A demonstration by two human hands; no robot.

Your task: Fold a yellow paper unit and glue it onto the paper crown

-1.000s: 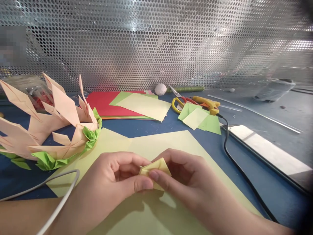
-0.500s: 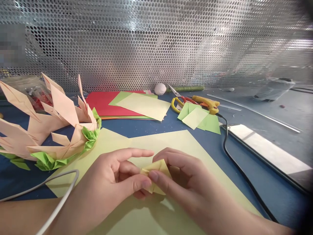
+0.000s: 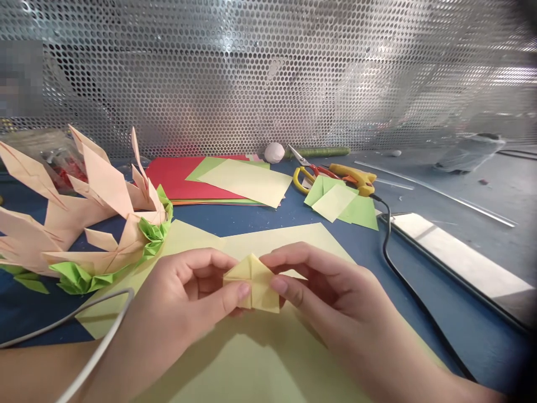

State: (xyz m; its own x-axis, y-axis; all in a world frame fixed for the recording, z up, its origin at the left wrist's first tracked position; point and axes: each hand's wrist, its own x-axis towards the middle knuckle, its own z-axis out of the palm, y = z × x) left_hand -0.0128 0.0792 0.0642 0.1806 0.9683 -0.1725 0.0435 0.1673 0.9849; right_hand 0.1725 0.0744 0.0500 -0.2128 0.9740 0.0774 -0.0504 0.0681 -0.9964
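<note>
Between my two hands is a small piece of folded yellow paper, with a pointed top and creases down its middle. My left hand pinches its left side, the thumb lying across the front. On the right edge, my right hand grips it between thumb and fingers; the fingertips behind are partly hidden. Both hands hover over large pale yellow sheets spread on the blue table.
At the left stands a pink and green folded-paper ring. Red paper, scissors, a yellow glue gun and green paper squares lie behind. A white cable crosses my left forearm; a black cord runs at right.
The folded paper has turned from tilted to upright, its point now up and its front showing. My fingers have shifted to its two sides, and my left index finger has curled in.
</note>
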